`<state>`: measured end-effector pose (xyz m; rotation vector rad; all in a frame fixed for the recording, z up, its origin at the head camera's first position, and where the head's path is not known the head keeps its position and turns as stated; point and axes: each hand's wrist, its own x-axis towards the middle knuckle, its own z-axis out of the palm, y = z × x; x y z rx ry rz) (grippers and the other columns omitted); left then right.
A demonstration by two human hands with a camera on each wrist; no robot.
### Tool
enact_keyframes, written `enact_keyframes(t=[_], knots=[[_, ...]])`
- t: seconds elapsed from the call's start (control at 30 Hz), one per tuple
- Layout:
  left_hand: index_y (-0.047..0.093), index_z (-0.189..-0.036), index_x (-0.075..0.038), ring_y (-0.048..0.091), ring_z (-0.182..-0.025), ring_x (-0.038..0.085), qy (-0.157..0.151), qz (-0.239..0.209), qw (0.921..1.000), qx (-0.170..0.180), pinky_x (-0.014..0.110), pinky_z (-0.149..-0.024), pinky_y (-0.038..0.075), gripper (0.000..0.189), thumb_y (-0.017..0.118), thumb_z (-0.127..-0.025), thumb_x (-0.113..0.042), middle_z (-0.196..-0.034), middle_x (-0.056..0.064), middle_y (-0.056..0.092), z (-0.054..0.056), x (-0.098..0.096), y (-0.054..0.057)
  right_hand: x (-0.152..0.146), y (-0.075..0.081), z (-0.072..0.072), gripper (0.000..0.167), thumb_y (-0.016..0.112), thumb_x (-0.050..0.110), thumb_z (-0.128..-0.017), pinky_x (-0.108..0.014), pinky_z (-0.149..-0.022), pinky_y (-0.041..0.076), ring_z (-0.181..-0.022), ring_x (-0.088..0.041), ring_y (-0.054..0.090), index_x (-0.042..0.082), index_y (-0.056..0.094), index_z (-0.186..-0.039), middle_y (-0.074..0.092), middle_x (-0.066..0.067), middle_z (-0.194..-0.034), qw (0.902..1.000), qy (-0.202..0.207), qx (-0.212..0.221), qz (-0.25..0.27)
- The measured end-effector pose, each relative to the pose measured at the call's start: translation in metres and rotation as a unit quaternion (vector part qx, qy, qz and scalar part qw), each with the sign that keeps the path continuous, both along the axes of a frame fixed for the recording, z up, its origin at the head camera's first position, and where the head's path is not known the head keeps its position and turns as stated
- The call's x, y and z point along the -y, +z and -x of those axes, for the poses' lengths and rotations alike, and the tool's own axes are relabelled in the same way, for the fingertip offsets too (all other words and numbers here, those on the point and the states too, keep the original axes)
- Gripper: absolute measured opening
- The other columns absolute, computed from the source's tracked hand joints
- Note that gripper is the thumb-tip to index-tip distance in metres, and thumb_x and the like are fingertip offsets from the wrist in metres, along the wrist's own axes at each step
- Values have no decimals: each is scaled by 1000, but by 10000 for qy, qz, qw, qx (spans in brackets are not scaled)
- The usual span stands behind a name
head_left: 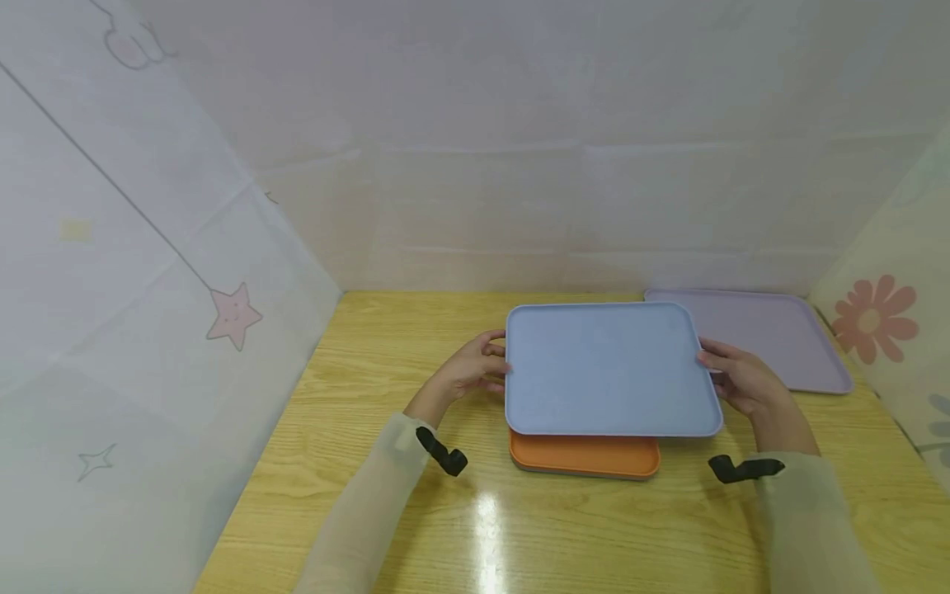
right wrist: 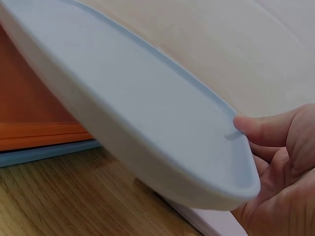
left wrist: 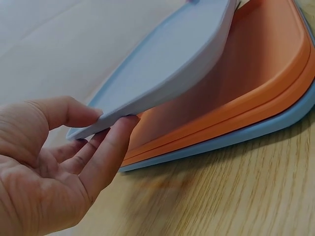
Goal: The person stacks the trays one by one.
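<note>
A light blue tray (head_left: 610, 368) is held up by both hands above a stack of trays. My left hand (head_left: 475, 365) pinches its left edge, thumb on the rim and fingers underneath, as the left wrist view shows. At the opposite short side, my right hand (head_left: 745, 379) grips the rim, with the thumb (right wrist: 263, 129) on top. Under the raised tray, orange trays (head_left: 586, 454) lie stacked, with a blue tray (left wrist: 275, 127) at the bottom. The blue tray covers most of the stack in the head view.
A pale purple tray (head_left: 779, 342) lies flat at the back right of the wooden table (head_left: 326, 487). Light cloth walls (head_left: 475, 165) with printed star and flower shapes stand behind and at both sides.
</note>
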<state>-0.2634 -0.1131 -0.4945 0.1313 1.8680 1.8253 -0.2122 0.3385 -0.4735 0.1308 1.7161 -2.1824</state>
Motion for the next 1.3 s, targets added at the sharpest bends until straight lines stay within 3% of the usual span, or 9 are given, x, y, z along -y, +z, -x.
enact_keyframes(t=[0.1,0.17,0.33,0.47,0.6,0.77,0.9,1.1,1.3], knots=[[31,-156,-15,66,-94,27,55,-48,10000,-39,36,-69,62,76,66,-91,4,-132,19,54,-1,0,0,0,1,2,76,55,12,-105,-25,-78,58,-92,-9,68,-1,6,-161,69,11,-104,9999,10,-20,-136],[32,-155,-15,66,-91,26,116,-101,9999,-69,34,-65,62,75,65,-91,5,-129,18,55,-2,-1,0,0,2,3,77,56,15,-105,-25,-78,58,-94,-7,67,0,5,-161,68,14,-106,9998,-9,-44,-207],[33,-154,-14,66,-88,24,321,-264,9990,-171,30,-59,60,76,65,-89,7,-124,16,55,-5,-4,2,-3,3,1,59,56,17,-105,-28,-80,58,-97,-8,66,20,33,-160,67,15,-111,9999,-35,-146,-59],[34,-154,-14,67,-87,24,493,-316,9979,-260,27,-56,59,77,65,-87,10,-123,16,53,-6,-6,6,-7,3,-3,34,54,16,-106,-29,-81,59,-99,-10,67,28,59,-137,66,13,-115,9998,3,-193,109],[34,-154,-13,67,-86,24,687,-349,9966,-279,27,-55,59,78,65,-87,11,-123,16,52,-7,-7,8,-10,1,-7,26,51,14,-107,-29,-80,60,-98,-12,68,29,68,-121,68,10,-113,9995,70,-161,244],[34,-155,-14,68,-85,25,979,-414,9939,-297,30,-58,61,79,65,-87,12,-125,18,52,-7,-9,8,-11,-4,-12,31,46,8,-108,-30,-83,61,-99,-15,70,24,71,-118,70,5,-113,9974,119,-211,680],[33,-155,-13,67,-84,23,1116,-517,9921,-260,35,-62,63,79,64,-88,12,-130,21,52,-9,-11,6,-5,-9,-19,34,41,4,-108,-33,-88,60,-102,-18,69,18,70,-120,68,1,-115,9888,0,-282,1469],[32,-155,-13,66,-82,20,1336,-809,9875,-229,34,-61,62,78,63,-87,13,-129,21,49,-13,-17,6,20,-14,-25,40,32,-3,-107,-36,-92,58,-105,-24,66,11,62,-128,65,-6,-118,9604,-366,-474,2720],[34,-153,-13,66,-82,21,1489,-986,9836,-266,33,-59,62,76,63,-87,12,-126,18,48,-17,-25,8,51,-2,-36,60,40,-4,-105,-34,-90,57,-106,-19,63,24,26,-157,54,-2,-123,9537,-1362,-199,2674]])
